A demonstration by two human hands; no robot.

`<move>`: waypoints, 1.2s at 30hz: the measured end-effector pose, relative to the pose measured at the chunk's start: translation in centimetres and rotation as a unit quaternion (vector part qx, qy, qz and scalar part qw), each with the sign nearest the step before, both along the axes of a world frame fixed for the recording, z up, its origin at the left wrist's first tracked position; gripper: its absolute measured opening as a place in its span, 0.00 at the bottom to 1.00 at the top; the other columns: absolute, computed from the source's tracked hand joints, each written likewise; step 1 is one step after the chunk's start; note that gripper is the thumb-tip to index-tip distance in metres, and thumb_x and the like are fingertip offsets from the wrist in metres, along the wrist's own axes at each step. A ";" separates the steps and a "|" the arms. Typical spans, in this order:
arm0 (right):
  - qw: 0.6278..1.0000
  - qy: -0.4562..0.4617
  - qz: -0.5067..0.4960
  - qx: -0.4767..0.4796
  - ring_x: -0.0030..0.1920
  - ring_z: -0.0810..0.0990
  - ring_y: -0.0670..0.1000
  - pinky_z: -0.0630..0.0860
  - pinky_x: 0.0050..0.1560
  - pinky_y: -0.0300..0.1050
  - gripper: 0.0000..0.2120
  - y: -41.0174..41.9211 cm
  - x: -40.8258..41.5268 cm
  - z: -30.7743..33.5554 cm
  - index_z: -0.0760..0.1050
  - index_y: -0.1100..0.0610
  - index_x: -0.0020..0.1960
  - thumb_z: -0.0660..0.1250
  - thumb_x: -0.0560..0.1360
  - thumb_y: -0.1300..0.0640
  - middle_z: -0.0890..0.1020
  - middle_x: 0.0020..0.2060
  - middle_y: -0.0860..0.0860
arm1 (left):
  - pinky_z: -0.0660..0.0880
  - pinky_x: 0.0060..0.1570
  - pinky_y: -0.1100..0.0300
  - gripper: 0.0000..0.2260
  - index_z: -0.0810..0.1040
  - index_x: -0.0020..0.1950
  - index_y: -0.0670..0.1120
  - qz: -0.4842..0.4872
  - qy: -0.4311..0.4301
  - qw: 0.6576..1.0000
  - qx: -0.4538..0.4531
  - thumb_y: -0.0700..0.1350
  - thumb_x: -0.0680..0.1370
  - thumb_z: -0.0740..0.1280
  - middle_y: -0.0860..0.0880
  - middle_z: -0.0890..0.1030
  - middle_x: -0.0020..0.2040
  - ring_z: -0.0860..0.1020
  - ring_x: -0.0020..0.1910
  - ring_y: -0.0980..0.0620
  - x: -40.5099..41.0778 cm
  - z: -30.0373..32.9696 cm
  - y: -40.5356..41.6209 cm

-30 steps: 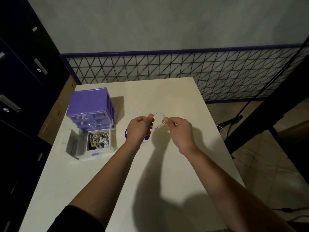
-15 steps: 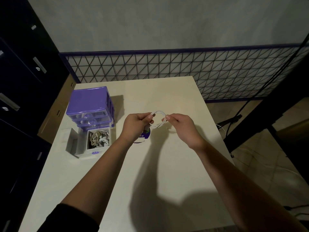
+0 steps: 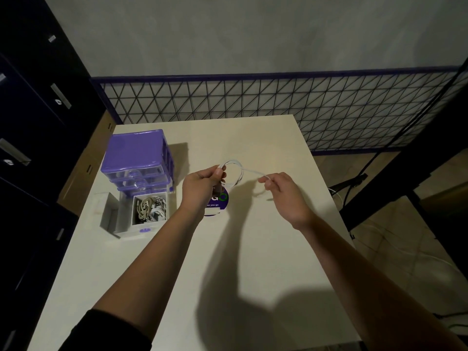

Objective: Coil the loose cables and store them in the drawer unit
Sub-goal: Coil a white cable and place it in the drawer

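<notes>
Grey wall and wire mesh back a cream counter (image 3: pixel 253 249) at frame centre, where a purple sticker (image 3: pixel 219 201) reads "as you go" under the left hand (image 3: pixel 200 191), whose grip pinches a white cable (image 3: pixel 236 171) that the right hand (image 3: pixel 283 192) also pinches.

drawer unit (image 3: pixel 138 150) purple | cable (image 3: pixel 236 171) white | table (image 3: pixel 253 249) cream

Dim room, grey wall (image 3: pixel 253 34), purple-railed wire grid panel (image 3: pixel 278 102) behind a pale table (image 3: pixel 253 262), dark cabinet (image 3: pixel 30 122) on the left, tiled floor (image 3: pixel 405 236) on the right
</notes>
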State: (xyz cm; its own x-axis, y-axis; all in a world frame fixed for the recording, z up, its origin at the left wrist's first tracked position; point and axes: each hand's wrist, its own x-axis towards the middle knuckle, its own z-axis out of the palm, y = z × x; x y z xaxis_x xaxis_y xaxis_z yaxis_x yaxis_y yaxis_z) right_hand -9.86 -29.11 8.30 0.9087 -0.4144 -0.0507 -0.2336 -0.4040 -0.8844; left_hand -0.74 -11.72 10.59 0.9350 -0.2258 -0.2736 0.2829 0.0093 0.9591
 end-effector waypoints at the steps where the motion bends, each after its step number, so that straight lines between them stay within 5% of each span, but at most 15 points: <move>1: 1.000 0.003 -0.009 -0.002 0.47 0.74 0.44 0.68 0.50 0.35 0.13 0.0 -0.1 -0.2 0.79 0.54 0.55 0.56 0.82 0.62 0.73 0.49 0.50 | 0.72 0.35 0.61 0.07 0.83 0.54 0.40 -0.001 0.009 1.000 -0.008 0.39 0.79 0.66 0.46 0.81 0.41 0.71 0.29 0.51 0.0 -0.1 0.0; 7: 0.997 0.039 -0.062 0.025 0.47 0.77 0.51 0.69 0.49 0.38 0.10 0.0 0.3 -1.1 0.81 0.55 0.51 0.61 0.80 0.61 0.79 0.51 0.57 | 0.73 0.30 0.69 0.09 0.82 0.57 0.43 -0.034 0.059 0.997 -0.048 0.42 0.80 0.66 0.50 0.82 0.45 0.74 0.26 0.57 -0.4 0.0 -0.1; 10: 0.982 0.005 -0.097 0.164 0.41 0.77 0.54 0.75 0.46 0.45 0.11 0.4 0.2 -0.8 0.78 0.57 0.41 0.62 0.79 0.64 0.81 0.51 0.65 | 0.73 0.31 0.69 0.10 0.82 0.58 0.41 -0.040 0.061 0.996 -0.051 0.42 0.79 0.67 0.49 0.81 0.44 0.74 0.27 0.56 -0.5 -0.1 -0.3; 17: 0.867 -0.031 -0.077 0.492 0.40 0.78 0.50 0.72 0.48 0.42 0.06 1.2 0.4 1.2 0.79 0.58 0.50 0.63 0.78 0.62 0.82 0.41 0.50 | 0.76 0.36 0.65 0.09 0.83 0.57 0.41 -0.039 0.058 0.996 -0.046 0.40 0.78 0.68 0.48 0.81 0.39 0.75 0.30 0.52 -1.1 -0.2 -1.0; 23: 0.848 0.026 -0.005 0.530 0.39 0.78 0.46 0.71 0.46 0.40 0.11 1.9 0.7 1.8 0.76 0.57 0.58 0.60 0.80 0.54 0.82 0.44 0.49 | 0.75 0.32 0.64 0.10 0.82 0.58 0.40 -0.024 0.053 0.997 -0.042 0.40 0.77 0.68 0.49 0.80 0.33 0.73 0.26 0.53 -1.3 -0.1 -1.4; 29: 0.839 0.061 0.039 0.538 0.40 0.75 0.49 0.74 0.45 0.45 0.11 2.4 0.5 2.4 0.79 0.55 0.50 0.58 0.80 0.54 0.77 0.40 0.50 | 0.74 0.32 0.63 0.09 0.83 0.56 0.40 -0.006 0.045 0.998 -0.038 0.39 0.77 0.69 0.44 0.77 0.34 0.71 0.27 0.51 -1.4 0.0 -1.5; 33: 0.828 0.079 0.093 0.547 0.40 0.75 0.52 0.75 0.46 0.50 0.14 2.6 0.4 2.8 0.78 0.56 0.49 0.54 0.79 0.56 0.72 0.38 0.52 | 0.73 0.41 0.55 0.05 0.85 0.50 0.43 0.012 0.045 0.998 -0.042 0.40 0.77 0.69 0.41 0.78 0.40 0.72 0.37 0.46 -1.3 0.0 -1.8; 36: 0.820 0.079 0.144 0.548 0.40 0.75 0.54 0.74 0.49 0.54 0.11 2.7 0.0 3.3 0.76 0.56 0.49 0.55 0.76 0.59 0.73 0.37 0.53 | 0.71 0.35 0.60 0.05 0.84 0.48 0.43 0.016 0.028 0.999 -0.025 0.40 0.78 0.68 0.42 0.77 0.38 0.70 0.31 0.48 -1.1 0.1 -1.7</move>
State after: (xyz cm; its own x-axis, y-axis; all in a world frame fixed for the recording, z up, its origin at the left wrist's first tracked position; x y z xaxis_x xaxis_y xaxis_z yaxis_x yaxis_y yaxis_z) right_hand -9.84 -26.36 11.61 0.9075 0.1891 -0.3752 -0.4140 0.5548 -0.7217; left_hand -1.80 -13.44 10.67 0.9255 -0.2116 -0.3141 0.3344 0.0672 0.9400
